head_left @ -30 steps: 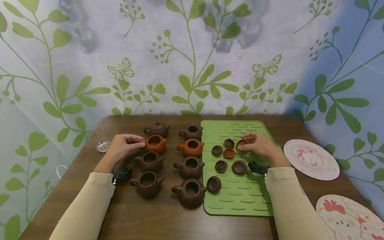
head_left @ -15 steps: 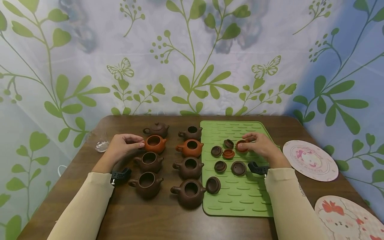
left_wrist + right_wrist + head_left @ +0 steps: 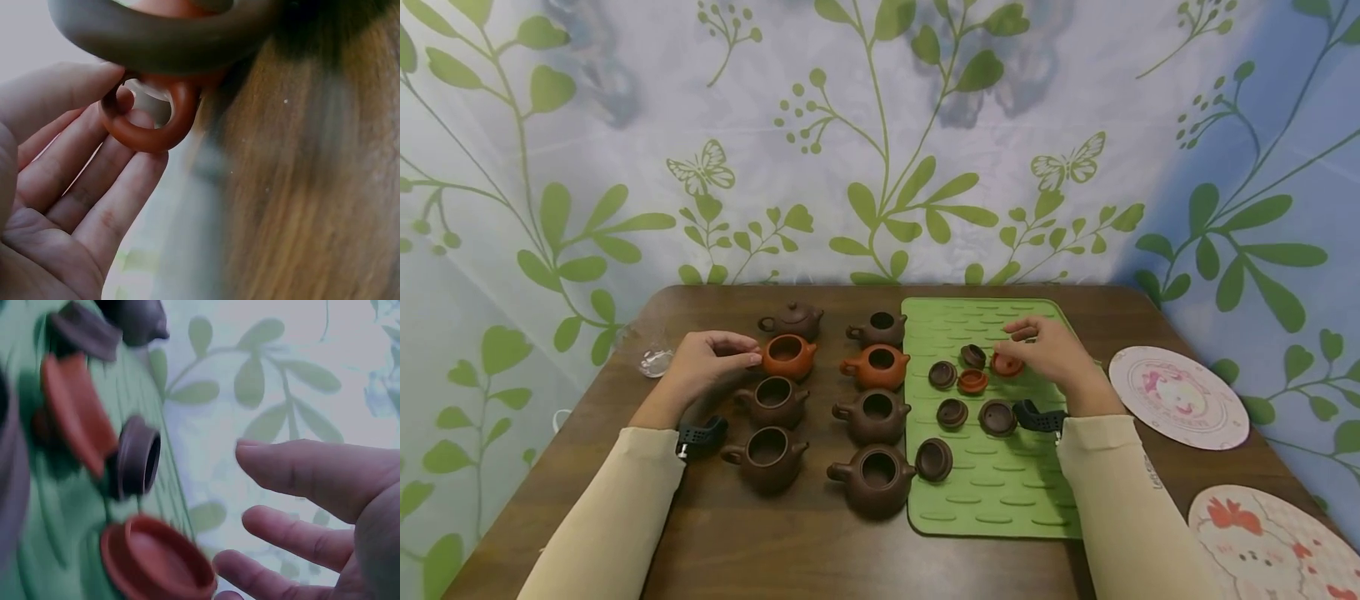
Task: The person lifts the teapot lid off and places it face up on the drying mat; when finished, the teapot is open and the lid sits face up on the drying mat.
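Observation:
My left hand (image 3: 711,367) is at the orange teapot (image 3: 790,373) in the left column, which has no lid on it. In the left wrist view, thumb and fingertips pinch its ring handle (image 3: 156,139). Over the green mat, my right hand (image 3: 1052,354) hovers just above an upturned orange lid (image 3: 1006,365), its fingers apart and holding nothing. The right wrist view has that lid (image 3: 156,562) below the fingertips. A second orange lid (image 3: 972,382) and several brown lids (image 3: 952,413) lie close by.
Several brown teapots (image 3: 772,462) stand in two columns, with another orange teapot (image 3: 877,375) in the right one. A lidded brown teapot (image 3: 797,320) is at the back. The green mat (image 3: 992,504) covers the right side. Round placemats (image 3: 1180,398) lie beyond it.
My right hand has let go of the orange lid and lifted slightly off it; the lid stays on the mat. My left hand keeps its hold on the teapot handle.

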Demonstrator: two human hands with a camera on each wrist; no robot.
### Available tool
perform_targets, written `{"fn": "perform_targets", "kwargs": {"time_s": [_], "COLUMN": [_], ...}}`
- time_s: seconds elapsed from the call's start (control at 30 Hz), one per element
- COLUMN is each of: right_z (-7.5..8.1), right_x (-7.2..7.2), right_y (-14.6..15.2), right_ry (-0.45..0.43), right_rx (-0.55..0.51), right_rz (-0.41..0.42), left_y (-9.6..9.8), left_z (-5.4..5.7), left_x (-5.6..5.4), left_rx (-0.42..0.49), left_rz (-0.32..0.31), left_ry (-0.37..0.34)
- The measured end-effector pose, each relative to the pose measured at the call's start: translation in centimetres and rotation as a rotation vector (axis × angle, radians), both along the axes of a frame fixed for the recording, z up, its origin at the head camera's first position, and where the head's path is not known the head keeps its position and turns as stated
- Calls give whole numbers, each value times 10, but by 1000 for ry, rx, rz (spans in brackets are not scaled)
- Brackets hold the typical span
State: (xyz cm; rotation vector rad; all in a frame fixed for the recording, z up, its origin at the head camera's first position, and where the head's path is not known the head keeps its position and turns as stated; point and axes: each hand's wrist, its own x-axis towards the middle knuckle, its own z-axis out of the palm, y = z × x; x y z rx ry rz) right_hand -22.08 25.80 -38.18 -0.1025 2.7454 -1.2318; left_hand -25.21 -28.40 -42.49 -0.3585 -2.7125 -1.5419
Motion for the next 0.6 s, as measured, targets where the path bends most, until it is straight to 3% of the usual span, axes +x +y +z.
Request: {"fn": "perform_targets", "kwargs": {"time_s": [0.13,0.37,0.6], "right_z": [9,27,35], "right_x": [4,14,3], "right_y": [-19,-59,-106], "right_ry": [35,126,198], "right_rx": [-8,93,148], "right_rz": [10,55,180], "left_y": [0,8,7], "left_z": [3,23,33], "left_x": [2,2,-18], "left_rx": [-3,-87,-188], "left_rz": [8,53,98], "left_ry": [13,140,202]}}
